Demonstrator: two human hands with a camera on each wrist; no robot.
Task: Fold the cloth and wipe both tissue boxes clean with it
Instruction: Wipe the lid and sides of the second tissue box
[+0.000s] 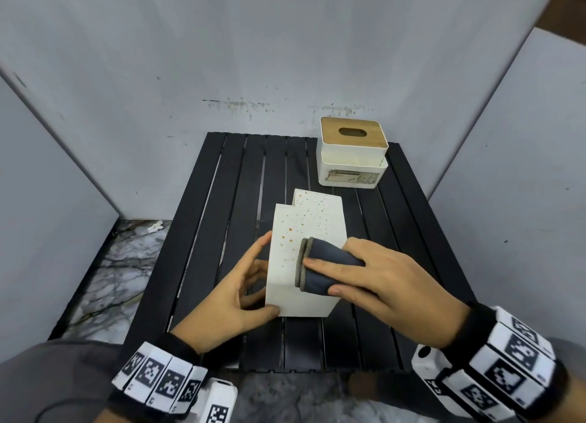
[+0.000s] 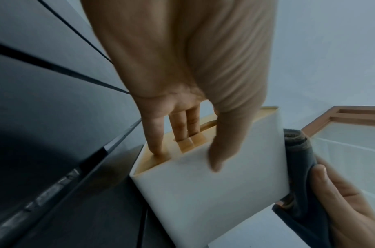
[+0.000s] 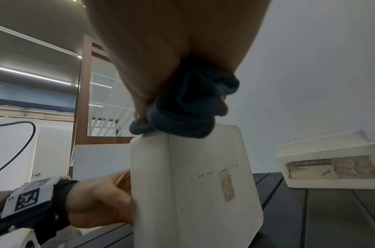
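A white tissue box [image 1: 304, 229] [image 3: 192, 184] lies on its side mid-table, its upper face speckled with brown spots. My left hand [image 1: 234, 292] [image 2: 182, 83] grips its left end, fingers on the wooden lid [image 2: 195, 142] and thumb on the white near face [image 2: 203, 193]. My right hand [image 1: 390, 283] [image 3: 171, 42] holds the folded dark grey cloth [image 1: 320, 270] [image 2: 298, 151] [image 3: 186, 109] and presses it on the box's upper face near the front right. A second white tissue box [image 1: 352, 156] [image 3: 330, 164] with a wooden lid stands upright at the back right.
The black slatted table [image 1: 222, 200] is ringed by grey panels at the back and on both sides. A marble floor [image 1: 111, 264] shows to the left, with a small white scrap on it.
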